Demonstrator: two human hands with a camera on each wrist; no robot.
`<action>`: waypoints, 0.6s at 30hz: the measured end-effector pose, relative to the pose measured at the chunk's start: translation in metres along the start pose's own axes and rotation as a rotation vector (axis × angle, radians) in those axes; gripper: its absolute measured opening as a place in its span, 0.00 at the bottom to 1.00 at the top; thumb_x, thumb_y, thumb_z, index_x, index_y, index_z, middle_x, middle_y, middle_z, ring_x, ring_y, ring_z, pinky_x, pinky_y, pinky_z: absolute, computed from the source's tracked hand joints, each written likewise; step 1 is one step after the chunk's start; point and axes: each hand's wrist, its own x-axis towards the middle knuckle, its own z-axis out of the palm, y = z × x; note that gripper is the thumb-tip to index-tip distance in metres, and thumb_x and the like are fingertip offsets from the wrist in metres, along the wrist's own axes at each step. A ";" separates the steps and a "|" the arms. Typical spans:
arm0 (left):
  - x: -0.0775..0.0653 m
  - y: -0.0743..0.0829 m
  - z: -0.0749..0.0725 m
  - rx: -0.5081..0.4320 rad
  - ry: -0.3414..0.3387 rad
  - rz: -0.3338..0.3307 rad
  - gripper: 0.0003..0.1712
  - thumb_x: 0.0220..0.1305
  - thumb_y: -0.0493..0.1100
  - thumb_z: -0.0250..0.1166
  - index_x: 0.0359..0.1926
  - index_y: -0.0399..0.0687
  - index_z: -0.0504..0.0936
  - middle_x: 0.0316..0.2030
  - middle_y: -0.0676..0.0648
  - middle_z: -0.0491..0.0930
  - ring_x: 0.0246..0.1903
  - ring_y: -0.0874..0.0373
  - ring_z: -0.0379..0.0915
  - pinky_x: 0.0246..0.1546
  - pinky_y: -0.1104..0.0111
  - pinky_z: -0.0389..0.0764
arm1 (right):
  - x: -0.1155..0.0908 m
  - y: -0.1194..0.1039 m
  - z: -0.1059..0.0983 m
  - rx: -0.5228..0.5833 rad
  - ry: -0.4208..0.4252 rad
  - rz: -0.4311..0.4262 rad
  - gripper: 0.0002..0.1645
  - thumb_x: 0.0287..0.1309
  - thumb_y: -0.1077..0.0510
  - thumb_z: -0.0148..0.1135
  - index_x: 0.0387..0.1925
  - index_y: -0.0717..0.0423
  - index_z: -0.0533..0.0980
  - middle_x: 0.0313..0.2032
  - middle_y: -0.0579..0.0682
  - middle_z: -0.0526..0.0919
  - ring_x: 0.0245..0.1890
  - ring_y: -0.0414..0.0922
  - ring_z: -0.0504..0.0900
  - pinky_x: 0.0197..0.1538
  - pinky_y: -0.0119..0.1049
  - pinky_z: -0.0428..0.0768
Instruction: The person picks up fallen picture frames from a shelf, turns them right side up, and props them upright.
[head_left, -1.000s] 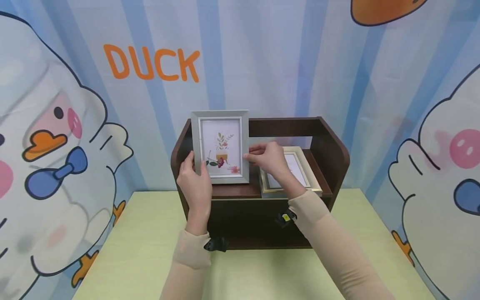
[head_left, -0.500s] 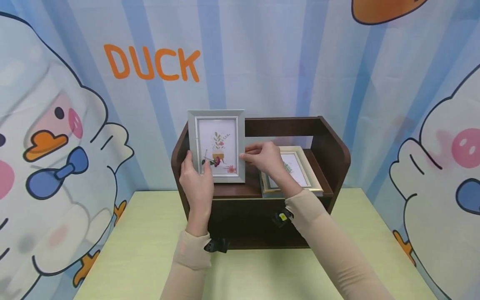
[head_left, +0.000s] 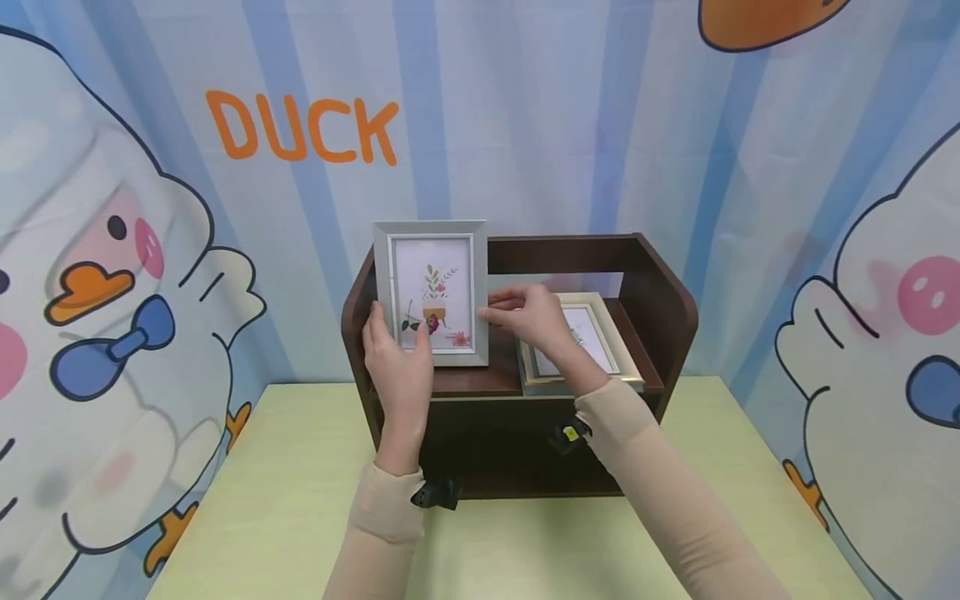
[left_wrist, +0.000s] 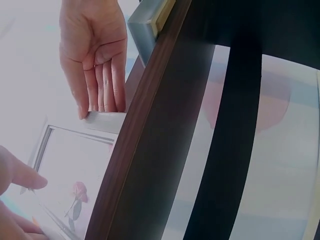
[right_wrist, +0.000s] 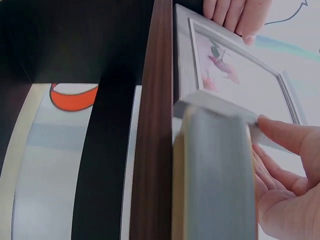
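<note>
A silver-grey picture frame (head_left: 442,358) stands upright at the left end of the dark brown shelf (head_left: 480,382). Behind its glass is a print of a potted plant and a red rose. My left hand (head_left: 399,371) grips the frame's lower left side, thumb on the front. At the right edge my right hand (head_left: 534,318) pinches the frame, its thumb (right_wrist: 280,132) in front and its other fingers behind. Close by the right wrist lies a cream and gold picture frame (head_left: 611,321), flat on the shelf and partly hidden by that arm.
The shelf unit's side panel (head_left: 660,292) rises at the right, and a back rail (head_left: 570,252) runs behind. Below is a dark lower compartment (head_left: 517,446). The unit stands on a pale yellow-green table (head_left: 247,500), with a duck-print curtain (head_left: 510,108) behind.
The silver-grey frame has shifted slightly left along the shelf, and my right hand has gone with it. My left hand has edged right across its lower corner.
</note>
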 end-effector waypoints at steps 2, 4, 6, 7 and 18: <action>-0.002 0.000 0.002 -0.016 0.020 0.047 0.38 0.61 0.39 0.64 0.69 0.36 0.59 0.67 0.37 0.60 0.66 0.44 0.59 0.64 0.53 0.66 | -0.001 0.004 -0.005 -0.013 -0.006 -0.024 0.21 0.54 0.51 0.68 0.48 0.55 0.80 0.44 0.54 0.86 0.44 0.46 0.84 0.44 0.39 0.83; -0.005 0.002 0.005 -0.025 0.049 0.115 0.38 0.61 0.38 0.64 0.68 0.35 0.60 0.67 0.37 0.60 0.67 0.45 0.59 0.63 0.54 0.67 | -0.003 0.007 -0.012 -0.018 -0.014 -0.038 0.20 0.55 0.50 0.67 0.48 0.55 0.80 0.44 0.54 0.85 0.44 0.46 0.84 0.45 0.40 0.83; -0.008 0.005 0.008 -0.031 0.076 0.188 0.36 0.60 0.37 0.65 0.67 0.35 0.61 0.66 0.38 0.61 0.66 0.47 0.60 0.62 0.55 0.69 | -0.006 0.011 -0.021 -0.033 -0.019 -0.042 0.21 0.56 0.50 0.66 0.49 0.55 0.80 0.45 0.54 0.85 0.45 0.47 0.84 0.46 0.41 0.82; -0.010 0.006 0.010 -0.029 0.085 0.227 0.36 0.59 0.36 0.66 0.66 0.34 0.62 0.65 0.37 0.63 0.65 0.47 0.61 0.62 0.55 0.70 | -0.008 0.013 -0.025 -0.041 -0.017 -0.039 0.21 0.56 0.50 0.66 0.50 0.56 0.79 0.45 0.54 0.85 0.45 0.48 0.83 0.46 0.42 0.82; -0.029 0.016 0.033 -0.061 -0.064 0.415 0.28 0.54 0.36 0.70 0.56 0.32 0.74 0.48 0.37 0.77 0.47 0.46 0.74 0.48 0.58 0.79 | -0.029 0.033 -0.073 -0.190 0.069 0.080 0.24 0.58 0.46 0.63 0.53 0.52 0.77 0.50 0.54 0.81 0.52 0.51 0.78 0.54 0.48 0.77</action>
